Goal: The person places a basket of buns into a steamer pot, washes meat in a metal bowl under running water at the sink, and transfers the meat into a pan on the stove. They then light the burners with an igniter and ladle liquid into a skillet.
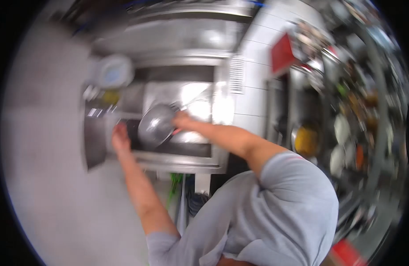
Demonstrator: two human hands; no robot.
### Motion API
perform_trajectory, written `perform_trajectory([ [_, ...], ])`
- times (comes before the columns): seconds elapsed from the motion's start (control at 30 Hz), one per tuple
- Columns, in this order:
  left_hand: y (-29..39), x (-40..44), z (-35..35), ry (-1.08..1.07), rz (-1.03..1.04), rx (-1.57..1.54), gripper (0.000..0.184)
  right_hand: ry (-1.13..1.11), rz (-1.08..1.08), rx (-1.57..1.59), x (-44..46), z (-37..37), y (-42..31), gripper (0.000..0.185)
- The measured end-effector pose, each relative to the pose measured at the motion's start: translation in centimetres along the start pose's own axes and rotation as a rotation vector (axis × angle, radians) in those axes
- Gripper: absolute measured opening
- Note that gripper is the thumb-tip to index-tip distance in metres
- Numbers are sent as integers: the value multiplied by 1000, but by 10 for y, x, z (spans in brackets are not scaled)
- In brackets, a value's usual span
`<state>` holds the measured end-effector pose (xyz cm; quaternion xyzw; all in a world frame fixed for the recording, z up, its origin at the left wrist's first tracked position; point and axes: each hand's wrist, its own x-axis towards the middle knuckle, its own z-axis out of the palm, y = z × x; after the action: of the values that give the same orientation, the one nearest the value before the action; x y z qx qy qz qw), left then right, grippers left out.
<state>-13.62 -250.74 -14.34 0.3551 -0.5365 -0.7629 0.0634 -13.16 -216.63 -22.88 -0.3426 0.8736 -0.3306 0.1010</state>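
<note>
My right hand (183, 120) is closed on the near rim of a shiny round metal bowl (155, 127), which is tilted over the steel sink (220, 95). A small bit of red shows beside those fingers; I cannot make out what it is. My left hand (120, 138) is to the left of the bowl, apart from it, by the front of the sink. Motion blur smears its fingers, so I cannot see whether they hold anything.
A white round container (113, 72) stands at the sink's far left, with a blurred yellow item (110, 96) below it. On the right, shelves carry a red box (283, 54), a yellow-filled container (306, 141) and several blurred dishes. White tiles (251, 104) lie between.
</note>
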Motion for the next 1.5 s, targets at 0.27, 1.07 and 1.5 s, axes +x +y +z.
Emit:
perform_trajectory([
  [0.27, 39, 14, 31, -84, 132, -266, 30, 312, -56, -428, -18, -118, -111, 14],
  [1.07, -107, -423, 160, -1103, 631, 762, 27, 2395, 1348, 1046, -506, -135, 85, 42],
  [1.5, -298, -570, 280, -1908, 832, 1790, 50, 529, 452, 470, -630, -48, -9, 28],
])
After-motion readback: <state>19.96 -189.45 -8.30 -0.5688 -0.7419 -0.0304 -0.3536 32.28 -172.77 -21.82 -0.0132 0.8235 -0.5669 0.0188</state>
